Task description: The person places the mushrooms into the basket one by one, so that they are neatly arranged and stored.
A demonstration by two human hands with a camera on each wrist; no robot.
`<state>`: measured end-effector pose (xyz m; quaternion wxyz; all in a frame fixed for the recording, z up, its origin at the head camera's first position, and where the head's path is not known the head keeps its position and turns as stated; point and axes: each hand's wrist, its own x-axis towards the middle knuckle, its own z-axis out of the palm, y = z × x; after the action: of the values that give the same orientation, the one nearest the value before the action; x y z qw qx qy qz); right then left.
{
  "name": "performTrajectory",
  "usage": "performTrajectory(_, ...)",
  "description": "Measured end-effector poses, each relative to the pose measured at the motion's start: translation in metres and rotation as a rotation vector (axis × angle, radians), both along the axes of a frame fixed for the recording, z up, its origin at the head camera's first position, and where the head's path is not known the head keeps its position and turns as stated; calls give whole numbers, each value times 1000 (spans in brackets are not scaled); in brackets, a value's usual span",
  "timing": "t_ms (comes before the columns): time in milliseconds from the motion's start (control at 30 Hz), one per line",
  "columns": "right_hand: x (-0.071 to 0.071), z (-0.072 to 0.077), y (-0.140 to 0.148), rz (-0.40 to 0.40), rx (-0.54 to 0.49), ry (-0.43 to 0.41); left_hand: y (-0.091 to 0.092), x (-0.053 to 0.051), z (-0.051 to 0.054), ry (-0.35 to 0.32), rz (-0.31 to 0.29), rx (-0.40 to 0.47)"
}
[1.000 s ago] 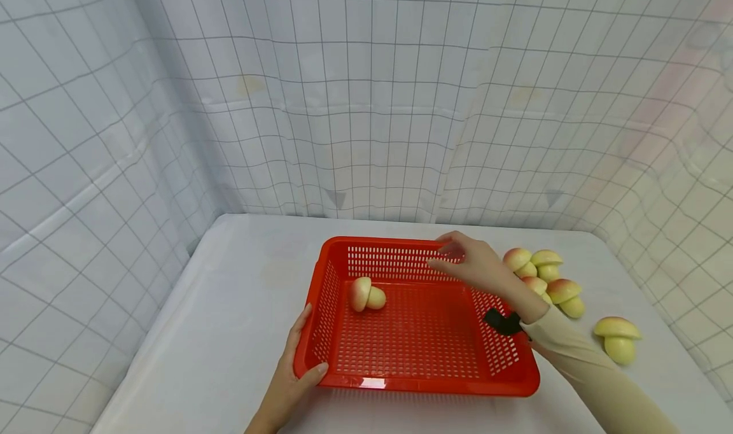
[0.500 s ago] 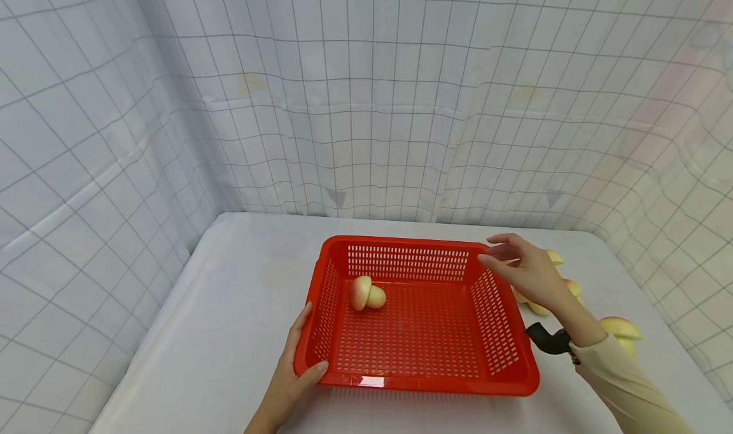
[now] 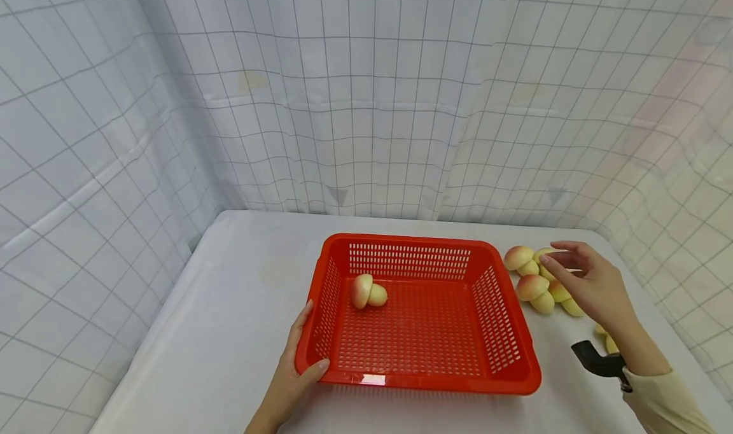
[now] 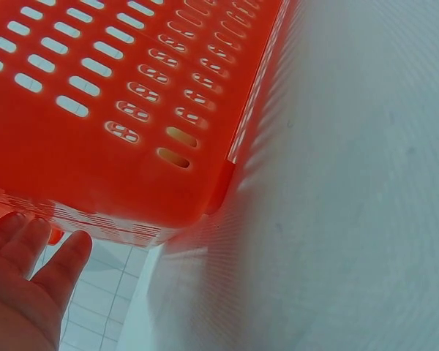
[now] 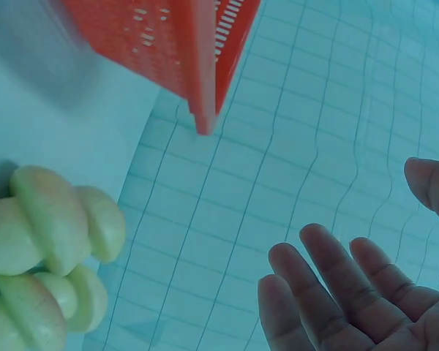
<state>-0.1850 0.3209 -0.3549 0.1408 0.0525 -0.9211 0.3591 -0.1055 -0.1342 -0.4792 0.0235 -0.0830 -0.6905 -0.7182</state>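
Observation:
A red plastic basket (image 3: pixel 424 383) with slotted walls sits on the white table. One yellow toy mushroom (image 3: pixel 361 291) with a reddish cap lies on its side in the basket's left part. My left hand (image 3: pixel 289 377) grips the front left corner, its thumb over the front rim and fingers along the left side. Right of the basket, my right hand (image 3: pixel 595 287) hovers with fingers apart and nothing in it. Below and left of it lie several more toy mushrooms (image 3: pixel 532 287) in a cluster, partly hidden by the hand. The right wrist view shows mushrooms (image 5: pixel 47 219) apart from the fingers.
Another mushroom (image 3: pixel 609 342) lies nearer the right front, mostly covered by the right forearm. White gridded curtains (image 3: pixel 395 103) surround the back and sides of the table (image 3: pixel 217 332). A black strap mount (image 3: pixel 598 359) juts from the right wrist.
My right hand has moved right, from above the basket's back right part to over the mushroom cluster. The left hand and basket have stayed in place.

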Motion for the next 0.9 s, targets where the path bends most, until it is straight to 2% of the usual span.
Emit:
performTrajectory(133,8,-6,20,-87,5,-2,0,0,0,-1,-7,6)
performTrajectory(400,24,-27,56,-230,-43,-12,0,1,1,33,-12,-4)
performTrajectory(667,36,-50,82,-358,-76,36,0,0,0,9,-6,2)
performTrajectory(767,38,-57,87,-410,-71,19,0,0,0,5,0,0)
performTrajectory(900,41,-67,93,-483,-39,-60,-1,0,-1,8,-2,3)
